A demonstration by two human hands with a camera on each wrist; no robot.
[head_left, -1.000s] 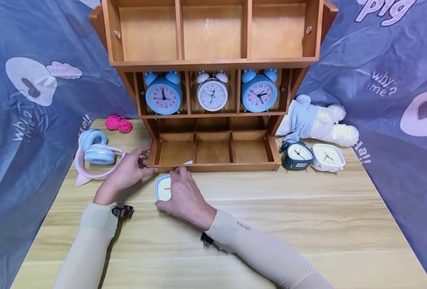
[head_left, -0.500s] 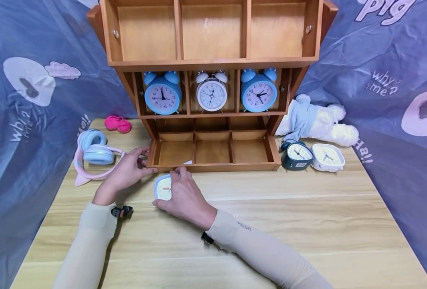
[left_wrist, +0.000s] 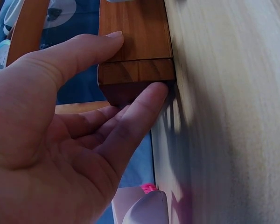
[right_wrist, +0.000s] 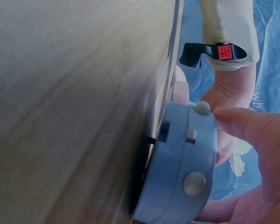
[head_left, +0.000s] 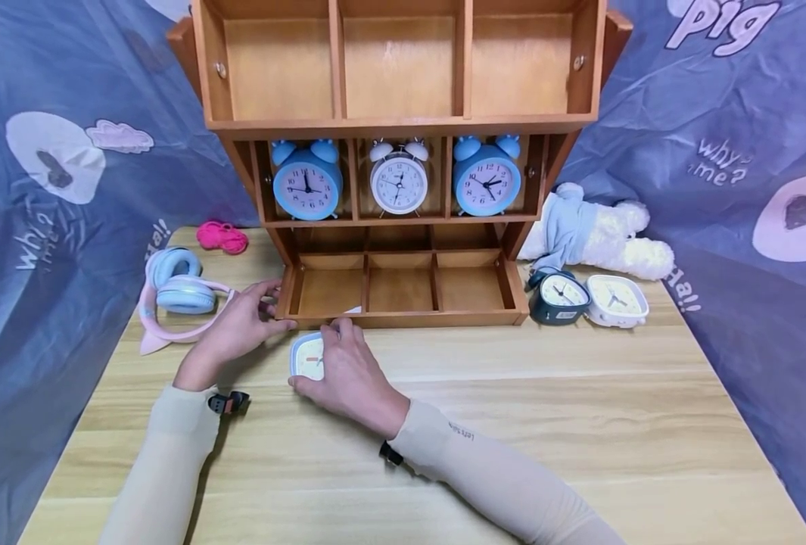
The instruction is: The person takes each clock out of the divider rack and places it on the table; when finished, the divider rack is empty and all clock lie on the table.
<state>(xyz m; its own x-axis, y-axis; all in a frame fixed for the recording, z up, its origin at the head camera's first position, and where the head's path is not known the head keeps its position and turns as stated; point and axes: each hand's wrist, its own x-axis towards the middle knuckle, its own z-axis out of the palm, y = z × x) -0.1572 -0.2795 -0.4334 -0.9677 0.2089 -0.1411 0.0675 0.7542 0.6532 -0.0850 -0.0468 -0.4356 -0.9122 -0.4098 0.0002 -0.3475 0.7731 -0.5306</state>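
My right hand (head_left: 358, 375) grips a light blue alarm clock (head_left: 305, 357) with a pale face, on the table just in front of the shelf's left end; the hand covers part of its face. In the right wrist view, round knobs show on the casing of the clock (right_wrist: 177, 158). My left hand (head_left: 235, 325) holds the lower left corner of a wooden tiered shelf (head_left: 409, 320). The left wrist view has the thumb of that hand (left_wrist: 79, 126) on the front board (left_wrist: 137, 39) and a finger against its end.
Two blue twin-bell clocks (head_left: 307, 189) (head_left: 487, 185) flank a white one (head_left: 399, 184) in the middle tier. Right of the shelf are a dark clock (head_left: 558, 297), a white clock (head_left: 617, 300) and a plush toy (head_left: 600, 231). Headphones (head_left: 185, 294) and pink yarn (head_left: 222, 237) lie left.
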